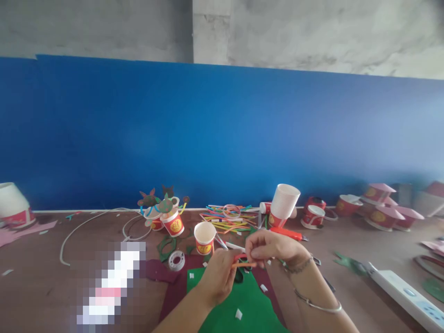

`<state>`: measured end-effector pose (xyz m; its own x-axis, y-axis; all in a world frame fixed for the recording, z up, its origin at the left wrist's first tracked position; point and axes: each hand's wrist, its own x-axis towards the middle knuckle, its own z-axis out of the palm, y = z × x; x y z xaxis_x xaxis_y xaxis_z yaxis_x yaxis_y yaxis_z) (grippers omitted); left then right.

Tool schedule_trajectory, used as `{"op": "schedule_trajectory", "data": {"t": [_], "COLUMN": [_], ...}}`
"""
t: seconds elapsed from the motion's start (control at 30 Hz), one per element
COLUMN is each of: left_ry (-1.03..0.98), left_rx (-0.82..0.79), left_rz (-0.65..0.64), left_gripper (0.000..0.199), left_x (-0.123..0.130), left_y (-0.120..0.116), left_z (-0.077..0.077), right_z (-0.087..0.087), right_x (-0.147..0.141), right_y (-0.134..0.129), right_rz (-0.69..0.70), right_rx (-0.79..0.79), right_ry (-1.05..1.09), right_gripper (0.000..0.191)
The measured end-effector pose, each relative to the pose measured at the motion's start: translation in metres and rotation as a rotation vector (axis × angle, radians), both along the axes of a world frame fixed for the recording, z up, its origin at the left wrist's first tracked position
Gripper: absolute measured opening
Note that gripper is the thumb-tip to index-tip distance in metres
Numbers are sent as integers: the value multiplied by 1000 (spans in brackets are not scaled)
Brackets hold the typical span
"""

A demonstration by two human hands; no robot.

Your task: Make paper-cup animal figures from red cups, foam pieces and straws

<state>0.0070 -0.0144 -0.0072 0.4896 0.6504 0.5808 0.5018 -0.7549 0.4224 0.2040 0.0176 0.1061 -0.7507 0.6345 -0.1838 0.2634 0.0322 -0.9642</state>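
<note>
Above a green sheet [239, 296], my left hand [220, 275] is closed on an orange strip [243, 265], which points to the right. Fingers of my right hand [270, 247] are pinched together at the strip's right end; whether they grip it is too small to tell. Something red shows at my left fingertips. A paper cup [204, 238] with a red and gold band stands upright just behind my left hand. Dark scissor handles [239, 276] lie partly hidden under my hands. White scraps dot the green sheet, which lies over a maroon one [173, 296].
Decorated cups [173, 223] and a tape roll [176, 261] are on the left. Colored sticks [229, 217] lie behind the hands. A cup stack [285, 203], an orange-red tool [287, 233], more cups [385, 215] and a white power strip [405, 293] are on the right.
</note>
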Motion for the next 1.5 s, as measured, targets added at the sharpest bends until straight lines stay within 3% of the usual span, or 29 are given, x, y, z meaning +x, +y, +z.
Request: {"op": "schedule_trajectory", "data": {"t": [0.07, 0.13, 0.2, 0.27, 0.3, 0.5, 0.63, 0.83, 0.93, 1.1, 1.27, 1.5], "left_ry": [98, 157, 180, 182, 178, 136, 105, 120, 122, 75, 39, 27], "left_rx": [-91, -141, -154, -153, -151, -134, -143, -127, -139, -191, -202, -211], "left_rz": [70, 149, 178, 172, 159, 92, 79, 94, 110, 107, 117, 113], "left_gripper": [33, 32, 33, 33, 32, 30, 27, 26, 25, 22, 21, 22], "left_x": [1, 1, 1, 0, 0, 0, 0, -1, -1, 0, 0, 0], "left_y": [-1, -1, -1, -1, 0, 0, -1, 2, 3, 2, 0, 0], "left_z": [-1, -1, -1, -1, -1, 0, 2, -2, -4, 3, 9, 9], "right_z": [-10, -24, -41, -57, -64, -96, -106, -94, -90, -105, -128, -123], "right_x": [-3, -4, -2, 0, 1, -4, -12, -12, -11, -17, -22, -20], "right_y": [10, 24, 39, 51, 56, 58, 52, 52, 54, 57, 59, 60], "right_rz": [-155, -442, -649, -757, -746, -677, -572, -526, -553, -681, -689, -754], "right_rx": [50, 151, 241, 414, 541, 712, 838, 797, 790, 920, 1058, 1030], "right_ry": [64, 111, -34, -302, -434, -624, -787, -807, -810, -797, -753, -636], "right_gripper": [30, 35, 34, 33, 32, 47, 47, 33, 34, 45, 46, 35]}}
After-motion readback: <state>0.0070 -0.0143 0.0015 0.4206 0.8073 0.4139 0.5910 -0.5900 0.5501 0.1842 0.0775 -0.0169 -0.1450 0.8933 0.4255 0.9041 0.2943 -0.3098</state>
